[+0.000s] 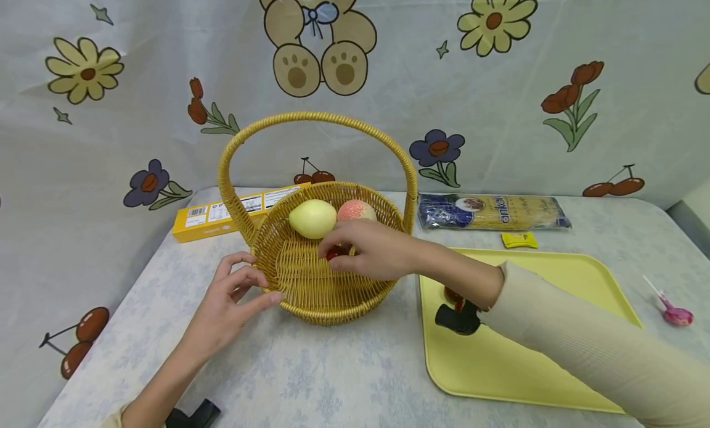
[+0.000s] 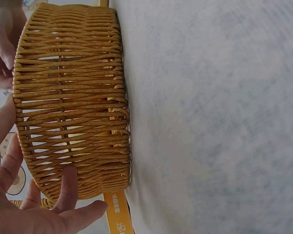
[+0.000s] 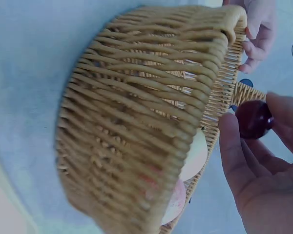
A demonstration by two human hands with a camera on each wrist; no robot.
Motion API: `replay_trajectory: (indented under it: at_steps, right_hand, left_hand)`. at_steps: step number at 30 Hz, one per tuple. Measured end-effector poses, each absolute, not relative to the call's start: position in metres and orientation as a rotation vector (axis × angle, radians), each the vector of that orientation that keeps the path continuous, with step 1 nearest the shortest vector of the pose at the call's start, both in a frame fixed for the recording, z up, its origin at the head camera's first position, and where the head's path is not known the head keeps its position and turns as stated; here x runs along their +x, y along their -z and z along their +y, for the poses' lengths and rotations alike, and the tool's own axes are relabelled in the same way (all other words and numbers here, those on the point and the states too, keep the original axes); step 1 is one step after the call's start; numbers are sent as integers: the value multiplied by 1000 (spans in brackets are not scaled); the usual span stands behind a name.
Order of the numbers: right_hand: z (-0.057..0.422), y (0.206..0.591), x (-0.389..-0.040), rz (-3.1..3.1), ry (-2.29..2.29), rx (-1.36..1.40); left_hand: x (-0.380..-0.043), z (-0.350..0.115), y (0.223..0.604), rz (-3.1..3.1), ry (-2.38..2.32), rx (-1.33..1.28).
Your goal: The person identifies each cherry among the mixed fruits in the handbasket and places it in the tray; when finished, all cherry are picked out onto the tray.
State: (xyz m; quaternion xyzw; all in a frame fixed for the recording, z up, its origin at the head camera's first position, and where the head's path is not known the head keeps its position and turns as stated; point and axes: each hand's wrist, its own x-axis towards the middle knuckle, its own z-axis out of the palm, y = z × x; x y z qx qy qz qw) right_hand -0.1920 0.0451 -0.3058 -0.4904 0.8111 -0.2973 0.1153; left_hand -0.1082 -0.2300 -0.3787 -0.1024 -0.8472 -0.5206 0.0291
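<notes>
A round wicker basket (image 1: pixel 302 280) with a tall arched handle stands on the table. Inside it lie a pale yellow-green fruit (image 1: pixel 312 219) and a pink-speckled peach (image 1: pixel 357 211). My right hand (image 1: pixel 377 249) is over the basket, pinching a small, glossy dark red round fruit (image 3: pixel 254 120) between thumb and fingers. At the basket's left front, my left hand (image 1: pixel 222 311) holds the rim, its thumb and bent fingers spread along the rim and outer wall (image 2: pixel 73 97).
A yellow tray (image 1: pixel 527 372) lies to the right, a reddish object (image 1: pixel 452 294) on it partly hidden by my right wrist. Behind are a yellow box (image 1: pixel 222 218), a spaghetti packet (image 1: pixel 499 212) and a small yellow packet (image 1: pixel 519 240). A lollipop (image 1: pixel 678 316) lies far right.
</notes>
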Motion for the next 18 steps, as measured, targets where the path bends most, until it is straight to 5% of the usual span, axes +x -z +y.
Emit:
replay_trajectory:
  at_steps: [18]
  right_hand:
    - [126, 308, -140, 2695, 1057, -1111]
  left_hand:
    - [-108, -228, 378, -2643, 1581, -275]
